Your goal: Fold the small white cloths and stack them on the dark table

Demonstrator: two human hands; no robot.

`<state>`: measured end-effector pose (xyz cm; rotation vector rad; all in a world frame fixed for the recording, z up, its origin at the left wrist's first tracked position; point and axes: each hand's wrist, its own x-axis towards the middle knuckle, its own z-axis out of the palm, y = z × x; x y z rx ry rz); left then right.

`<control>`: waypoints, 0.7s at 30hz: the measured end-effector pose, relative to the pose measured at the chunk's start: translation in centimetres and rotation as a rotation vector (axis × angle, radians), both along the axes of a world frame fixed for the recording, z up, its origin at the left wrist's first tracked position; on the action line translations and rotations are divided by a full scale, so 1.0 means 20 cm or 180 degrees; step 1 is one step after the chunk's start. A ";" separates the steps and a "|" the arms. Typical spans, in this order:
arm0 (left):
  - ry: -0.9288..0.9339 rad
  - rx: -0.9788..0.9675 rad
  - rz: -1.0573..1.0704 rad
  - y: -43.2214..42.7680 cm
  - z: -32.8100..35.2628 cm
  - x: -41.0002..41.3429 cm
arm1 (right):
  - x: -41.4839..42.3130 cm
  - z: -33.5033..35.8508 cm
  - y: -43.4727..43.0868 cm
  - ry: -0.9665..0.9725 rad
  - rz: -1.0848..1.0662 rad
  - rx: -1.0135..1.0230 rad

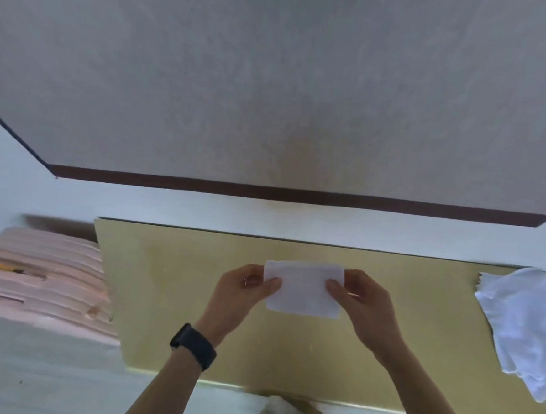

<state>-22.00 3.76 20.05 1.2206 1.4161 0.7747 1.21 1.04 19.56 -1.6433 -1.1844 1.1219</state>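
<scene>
a small, soft white cloth (302, 291), rectangular with rounded corners, is stretched flat between both hands over the middle of the smooth yellowish table (174, 280); whether it rests on the top i cannot tell. the left hand (242, 289) pinches its left edge, thumb on top; the right hand (362, 298) pinches the right edge likewise. a crumpled pile (523, 324) of thin, ragged-edged white cloths lies at the table's right end, well apart. smooth tabletop shows between hands and pile and out to the straight left edge.
</scene>
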 end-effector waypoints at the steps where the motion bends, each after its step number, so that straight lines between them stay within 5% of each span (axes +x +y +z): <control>1: -0.0020 0.0160 0.0018 -0.05 0.10 -0.03 | -0.02 0.10 -0.03 0.0020 0.0071 0.0146; 11: -0.0146 0.0995 0.1132 -0.78 0.57 -0.23 | -0.42 0.55 -0.38 -0.0047 0.0929 0.0896; 15: -0.0795 0.0226 0.1574 -1.26 0.53 -0.37 | -0.59 0.48 -0.66 0.0428 0.1545 0.0209; 21: -0.0891 -0.0253 0.2425 -2.17 0.35 -0.56 | -0.87 0.33 -1.28 0.0579 0.2774 -0.0661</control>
